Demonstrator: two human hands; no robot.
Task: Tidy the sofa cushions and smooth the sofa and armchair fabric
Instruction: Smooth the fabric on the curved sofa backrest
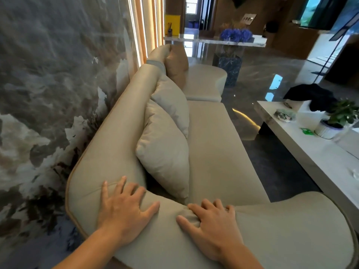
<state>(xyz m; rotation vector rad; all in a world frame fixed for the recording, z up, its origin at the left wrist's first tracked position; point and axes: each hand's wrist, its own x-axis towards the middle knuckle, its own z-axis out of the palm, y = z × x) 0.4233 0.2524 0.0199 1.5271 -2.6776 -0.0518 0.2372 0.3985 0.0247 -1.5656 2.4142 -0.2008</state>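
A beige sofa [213, 148] stretches away from me along the marble wall. Both my hands lie flat on its near padded armrest [281, 230]. My left hand [122, 212] rests with fingers spread on the corner where armrest meets backrest. My right hand [211, 226] presses the armrest top, fingers slightly curled over a small fold of fabric. Two beige cushions lean against the backrest: a near cushion [165, 154] and a far cushion [172, 101]. A brown cushion [176, 65] stands further back beside a beige armchair [206, 80].
A white coffee table [310, 152] stands to the right with a potted plant [338, 121], a small dish and a black cloth [312, 96]. The marble wall [48, 94] runs close on the left. A glossy dark floor and a console with blue flowers [236, 34] lie beyond.
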